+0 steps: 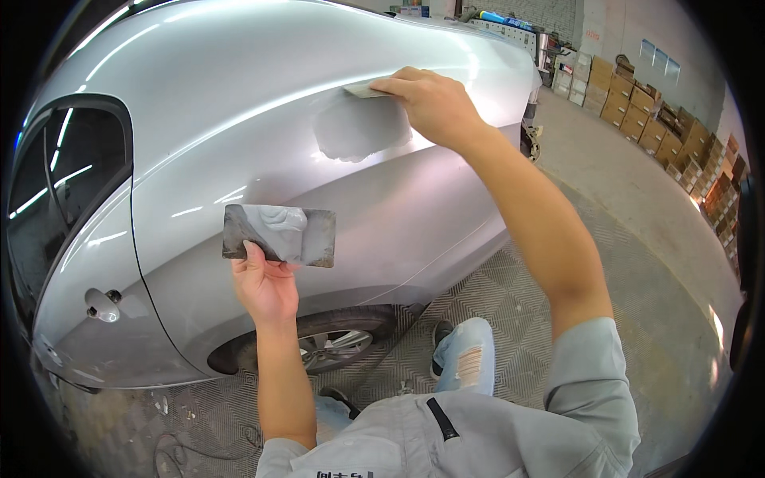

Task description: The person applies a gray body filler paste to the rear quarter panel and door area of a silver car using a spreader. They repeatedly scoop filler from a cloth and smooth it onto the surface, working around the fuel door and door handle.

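My left hand point(265, 287) grips a dark rectangular plate point(323, 239) from below, with glossy grey paste point(280, 229) piled on it. My right hand point(430, 107), up and to the right, pinches a thin, pale, flat spreader point(360, 91) held against a silver car's rear side panel point(239, 127). Just under the spreader is a matte grey patch point(358, 131) of filler with ragged edges on the bodywork. Whether the blade's edge is pressed flat or slightly lifted, I cannot tell.
The car's dark side window point(72, 183) and door handle point(103, 305) are at the left, the rear wheel point(331, 350) below. My feet stand on patterned grey flooring point(518, 319). Cardboard boxes point(637, 119) line the right wall; a hose point(179, 450) lies at lower left.
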`<control>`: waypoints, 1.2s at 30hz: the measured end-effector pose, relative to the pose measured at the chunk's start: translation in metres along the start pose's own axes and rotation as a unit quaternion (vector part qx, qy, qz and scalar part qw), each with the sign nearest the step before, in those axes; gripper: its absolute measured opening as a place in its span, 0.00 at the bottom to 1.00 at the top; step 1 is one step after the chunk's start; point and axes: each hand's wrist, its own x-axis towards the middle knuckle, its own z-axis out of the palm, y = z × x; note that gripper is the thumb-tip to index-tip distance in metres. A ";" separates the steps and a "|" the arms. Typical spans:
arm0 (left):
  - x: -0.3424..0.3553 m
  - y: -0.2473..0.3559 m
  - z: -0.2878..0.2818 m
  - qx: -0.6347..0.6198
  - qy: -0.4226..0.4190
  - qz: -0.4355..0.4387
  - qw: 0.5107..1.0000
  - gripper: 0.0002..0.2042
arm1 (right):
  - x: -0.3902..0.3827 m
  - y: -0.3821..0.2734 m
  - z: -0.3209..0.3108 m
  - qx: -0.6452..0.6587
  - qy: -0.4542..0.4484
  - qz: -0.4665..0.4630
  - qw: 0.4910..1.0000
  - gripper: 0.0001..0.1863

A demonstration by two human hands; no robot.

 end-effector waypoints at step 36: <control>-0.035 -0.017 -0.012 0.104 -0.119 -0.012 0.987 0.09 | -0.174 -0.050 -0.038 0.731 -0.156 0.451 0.489 0.15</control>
